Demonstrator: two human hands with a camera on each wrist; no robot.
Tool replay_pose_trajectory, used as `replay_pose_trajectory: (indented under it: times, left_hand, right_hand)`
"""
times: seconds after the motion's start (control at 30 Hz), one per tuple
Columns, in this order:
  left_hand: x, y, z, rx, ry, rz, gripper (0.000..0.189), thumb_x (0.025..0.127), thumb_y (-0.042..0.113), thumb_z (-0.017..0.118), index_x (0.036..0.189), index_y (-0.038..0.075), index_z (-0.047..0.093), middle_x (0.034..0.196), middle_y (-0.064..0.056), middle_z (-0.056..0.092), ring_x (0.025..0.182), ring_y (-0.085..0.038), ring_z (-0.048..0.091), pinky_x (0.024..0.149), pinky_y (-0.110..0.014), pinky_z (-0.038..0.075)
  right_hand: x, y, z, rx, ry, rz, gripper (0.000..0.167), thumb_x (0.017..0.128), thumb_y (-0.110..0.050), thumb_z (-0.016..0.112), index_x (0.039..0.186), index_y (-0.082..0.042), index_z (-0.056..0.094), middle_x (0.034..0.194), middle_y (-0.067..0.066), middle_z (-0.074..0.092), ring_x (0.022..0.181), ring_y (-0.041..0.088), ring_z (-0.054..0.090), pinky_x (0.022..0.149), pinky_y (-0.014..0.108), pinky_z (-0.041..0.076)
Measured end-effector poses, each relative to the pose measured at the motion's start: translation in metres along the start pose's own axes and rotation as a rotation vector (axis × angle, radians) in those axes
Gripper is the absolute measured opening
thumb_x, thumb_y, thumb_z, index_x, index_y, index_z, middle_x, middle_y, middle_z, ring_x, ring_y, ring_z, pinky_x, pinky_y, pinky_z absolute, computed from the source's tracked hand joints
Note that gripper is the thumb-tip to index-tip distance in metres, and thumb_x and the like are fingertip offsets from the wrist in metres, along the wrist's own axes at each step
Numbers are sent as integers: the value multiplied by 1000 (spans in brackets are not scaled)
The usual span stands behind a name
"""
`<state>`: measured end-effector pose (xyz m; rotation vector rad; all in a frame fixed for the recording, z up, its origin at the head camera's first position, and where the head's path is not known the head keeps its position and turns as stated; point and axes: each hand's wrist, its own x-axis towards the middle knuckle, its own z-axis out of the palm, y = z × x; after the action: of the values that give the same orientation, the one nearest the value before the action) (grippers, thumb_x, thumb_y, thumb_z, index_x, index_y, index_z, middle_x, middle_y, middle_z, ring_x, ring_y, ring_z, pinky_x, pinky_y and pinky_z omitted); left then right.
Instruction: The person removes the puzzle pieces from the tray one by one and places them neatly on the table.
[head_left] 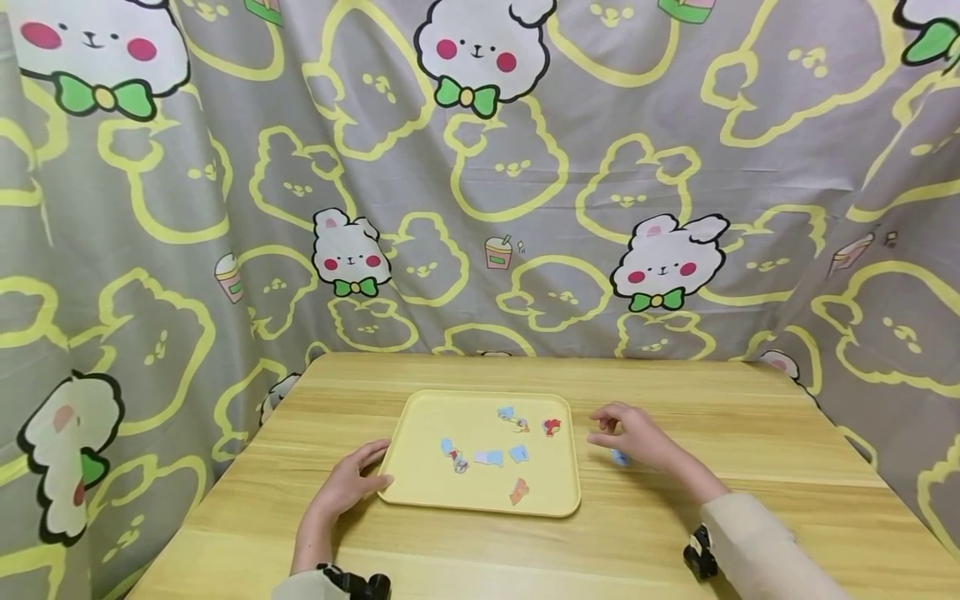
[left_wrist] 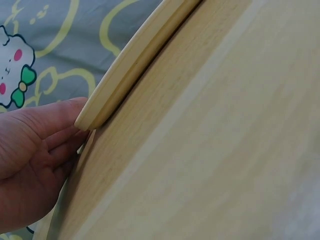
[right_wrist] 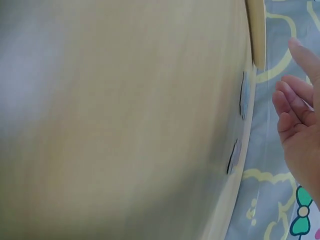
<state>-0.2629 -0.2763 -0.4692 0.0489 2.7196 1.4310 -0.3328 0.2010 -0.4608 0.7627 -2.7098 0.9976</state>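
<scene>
A yellow tray [head_left: 480,503] lies on the wooden table with several small flat puzzle-like pieces on it. At its left edge my left hand [head_left: 348,483] holds the rim, thumb on the edge and fingers beside it; the left wrist view shows the tray's rim [left_wrist: 132,65] by the fingertips. My right hand [head_left: 633,435] hovers just right of the tray, fingers loosely bent with nothing between them. Partly covered by it, a small blue piece [head_left: 619,457] lies on the table. In the right wrist view two flat pieces, one bluish piece [right_wrist: 244,97] and one greyish piece [right_wrist: 234,156], lie near the hand.
On the tray are a red piece [head_left: 552,427], an orange piece [head_left: 519,491], a blue piece [head_left: 519,453] and a pink-and-blue piece [head_left: 489,458]. A grey curtain [head_left: 525,192] with rabbit prints stands behind the wooden table [head_left: 720,400] and at both sides.
</scene>
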Motion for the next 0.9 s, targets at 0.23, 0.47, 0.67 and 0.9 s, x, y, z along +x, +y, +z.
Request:
replay_pose_trajectory:
  times: [0.23,0.47,0.67,0.9]
  left_hand:
    - [2,-2,0,-4,18,-3,64,87,9,72,145,6,47,142,-17,56,144,-41,33,118,-60,24]
    - [1,-2,1,-12,25,-8,62,87,7,71,144,5,47,141,-19,57,143,-40,36,117,-58,27]
    - [0,-1,1,-6,29,-6,62,87,6,71,144,5,48,140,-19,58,143,-41,36,117,-58,27]
    - [0,-1,0,-5,33,-8,61,87,7,71,144,6,48,139,-18,58,142,-40,36,117,-58,27]
  right_hand:
    - [11,-5,8,-13,-13,-29,37,83,-23,78,108,3,69,89,5,67,81,11,58,70,25,52]
    - [21,-12,17,-21,-27,-91,36,82,-21,78,106,4,68,86,6,64,79,12,56,69,24,51]
    - [29,-17,24,-45,-48,-134,37,81,-21,79,107,4,68,84,4,60,77,12,52,66,23,48]
    - [38,-21,31,-156,-63,-213,38,79,-21,81,105,4,68,82,4,57,76,13,48,65,23,44]
